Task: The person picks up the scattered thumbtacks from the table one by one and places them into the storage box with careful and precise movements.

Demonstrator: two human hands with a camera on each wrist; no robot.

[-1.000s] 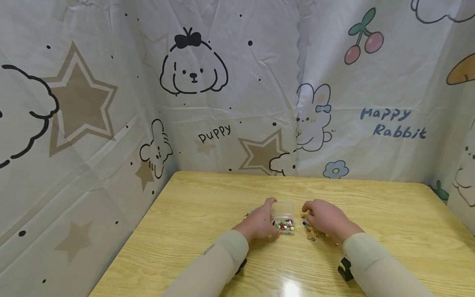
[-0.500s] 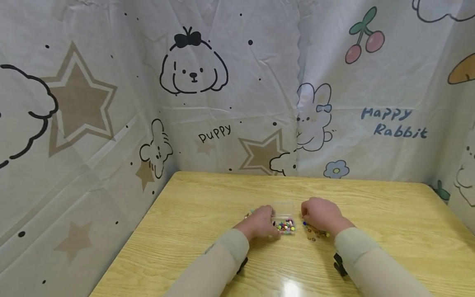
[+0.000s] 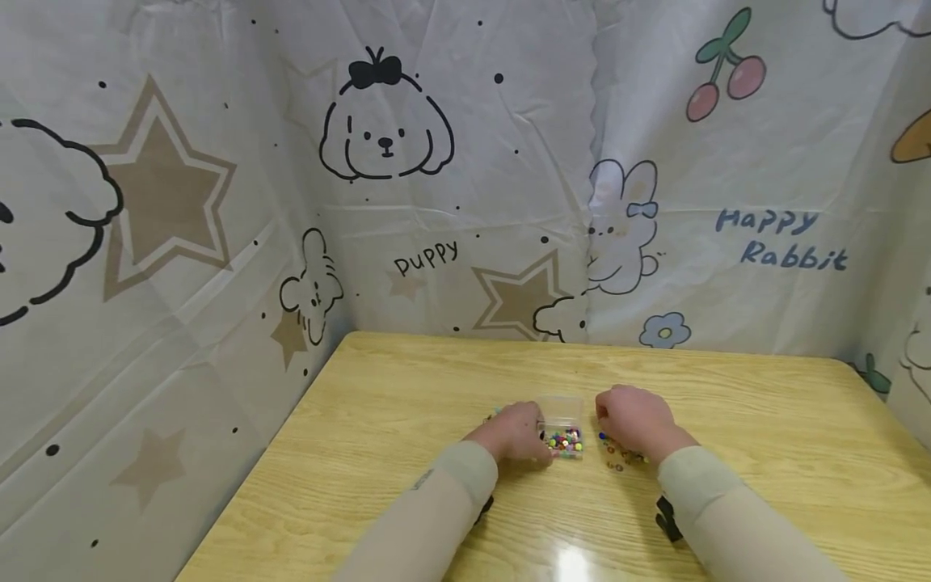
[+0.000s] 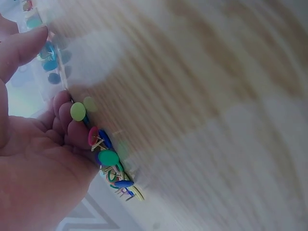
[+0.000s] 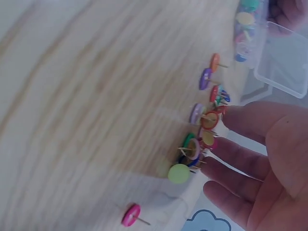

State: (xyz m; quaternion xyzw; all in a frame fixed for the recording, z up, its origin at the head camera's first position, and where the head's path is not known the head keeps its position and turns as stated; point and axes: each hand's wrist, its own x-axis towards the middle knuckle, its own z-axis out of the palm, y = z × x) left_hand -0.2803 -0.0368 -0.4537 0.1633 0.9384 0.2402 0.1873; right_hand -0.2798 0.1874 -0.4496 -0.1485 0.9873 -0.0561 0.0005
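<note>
My left hand [image 3: 518, 431] grips the left side of a clear plastic box [image 3: 562, 410] with its lid open. Colourful thumbtacks fill the lower part of the box. In the left wrist view the thumb [image 4: 24, 50] lies on the box's side, with the fingers curled by it. To the right of the box, my right hand [image 3: 636, 419] is lowered over loose thumbtacks [image 3: 618, 457]. The right wrist view shows its thumb [image 5: 250, 120] at a small red thumbtack [image 5: 220, 109], apparently pinching it; the index finger is hidden. The other fingers bend near the pile.
More loose thumbtacks [image 4: 109, 158] lie on the table beside the left hand. One pink thumbtack [image 5: 131, 215] sits apart from the right pile. The wooden table [image 3: 407, 388] ends at a printed cloth backdrop [image 3: 509, 162] behind and at the sides.
The right hand's fingers have drawn together and its wrist has moved slightly left over the pile. The left hand stays on the box, its fingers slightly lower. The head view has shifted a little.
</note>
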